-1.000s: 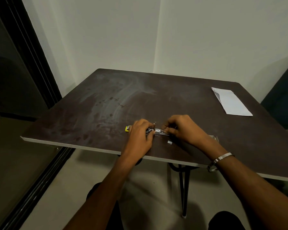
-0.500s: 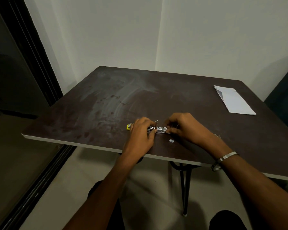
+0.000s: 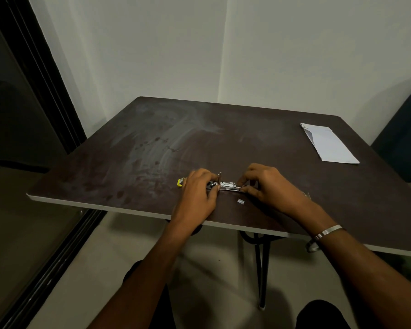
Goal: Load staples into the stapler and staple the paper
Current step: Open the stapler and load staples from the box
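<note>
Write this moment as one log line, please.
step: loading staples | left hand: steadies stapler | right hand: at staple channel | loose staples: table | paper: untouched

stapler (image 3: 226, 185) near table (image 3: 247, 143) front edge, paper (image 3: 328, 146) far rt

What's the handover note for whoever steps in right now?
Left hand: closed on the stapler, pinning it to the table; its yellow end pokes out past the hand.
Right hand: fingers pinched at the open metal channel's right end, apparently seating staples; the contact itself is too small to confirm.
Loose staple piece: on the table just in front of the stapler.
Paper: folded, untouched, at the far right of the table.
Done: stapler opened.
Left: finish loading, close the stapler, fetch the paper and staple it.
</note>
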